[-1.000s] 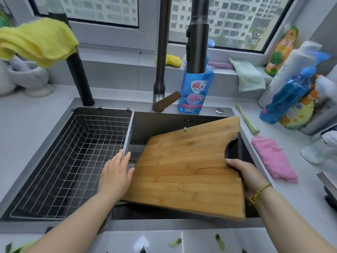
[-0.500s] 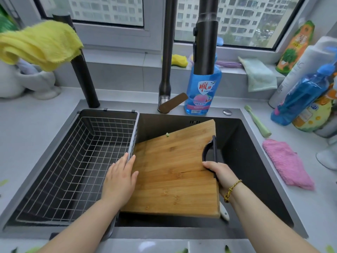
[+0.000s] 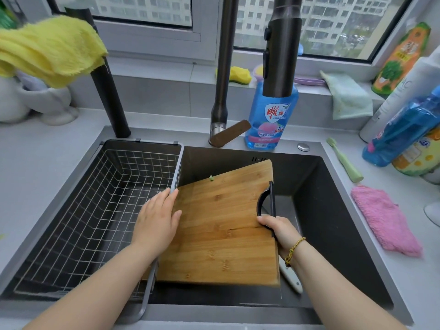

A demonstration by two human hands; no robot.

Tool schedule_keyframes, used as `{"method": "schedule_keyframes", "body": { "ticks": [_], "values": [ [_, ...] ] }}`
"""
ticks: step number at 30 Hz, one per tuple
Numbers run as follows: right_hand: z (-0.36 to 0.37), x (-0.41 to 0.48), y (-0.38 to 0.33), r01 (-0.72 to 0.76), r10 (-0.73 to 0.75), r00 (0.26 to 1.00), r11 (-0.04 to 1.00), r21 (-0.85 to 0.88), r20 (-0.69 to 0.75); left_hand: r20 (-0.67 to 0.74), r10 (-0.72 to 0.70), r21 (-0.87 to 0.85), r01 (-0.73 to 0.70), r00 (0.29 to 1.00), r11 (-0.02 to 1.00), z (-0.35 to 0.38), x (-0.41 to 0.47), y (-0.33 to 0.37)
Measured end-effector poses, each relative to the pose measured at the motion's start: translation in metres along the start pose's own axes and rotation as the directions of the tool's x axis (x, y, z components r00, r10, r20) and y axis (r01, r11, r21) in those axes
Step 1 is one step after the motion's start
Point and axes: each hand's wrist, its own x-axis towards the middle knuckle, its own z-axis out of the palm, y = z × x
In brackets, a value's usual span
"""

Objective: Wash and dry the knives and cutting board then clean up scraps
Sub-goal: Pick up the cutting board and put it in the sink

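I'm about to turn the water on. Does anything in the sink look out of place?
A green scrap sits on the board near its far edge, and a white knife handle pokes out from under its near right corner, blade hidden. The board lies askew, left edge at the basket rim.

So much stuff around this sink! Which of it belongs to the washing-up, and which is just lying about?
In the job: board, left hand resting on its left edge, right hand gripping its handle; knife poking out beneath it; scrap on its far edge; sink; faucet.
Lying about: basket, yellow cloth, pink cloth, toothbrush, sponge, soap bottle.
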Motion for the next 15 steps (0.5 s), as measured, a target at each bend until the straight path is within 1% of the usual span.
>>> {"method": "schedule_keyframes", "body": {
  "ticks": [4,9,11,13,15],
  "values": [
    [-0.008,0.007,0.000,-0.022,0.023,0.999,1.000,-0.015,0.038,0.010,0.003,-0.016,-0.003,1.000,1.000,0.001,0.013,0.002],
    [-0.024,0.015,0.002,-0.113,0.115,0.990,0.993,-0.031,0.086,0.029,-0.011,-0.010,0.012,1.000,1.000,0.006,0.021,0.004],
    [-0.030,0.021,0.004,-0.150,0.152,0.987,0.988,-0.030,0.054,0.027,-0.018,-0.014,0.018,0.999,1.000,0.007,0.021,0.005],
    [-0.036,0.032,0.009,-0.183,0.183,0.983,0.983,-0.019,-0.021,0.022,-0.021,-0.020,0.022,1.000,1.000,0.008,0.021,0.005],
    [-0.042,0.048,0.018,-0.237,0.227,0.967,0.968,-0.080,-0.111,0.026,-0.027,-0.027,0.027,0.999,0.999,0.009,0.021,0.005]
  ]
}}
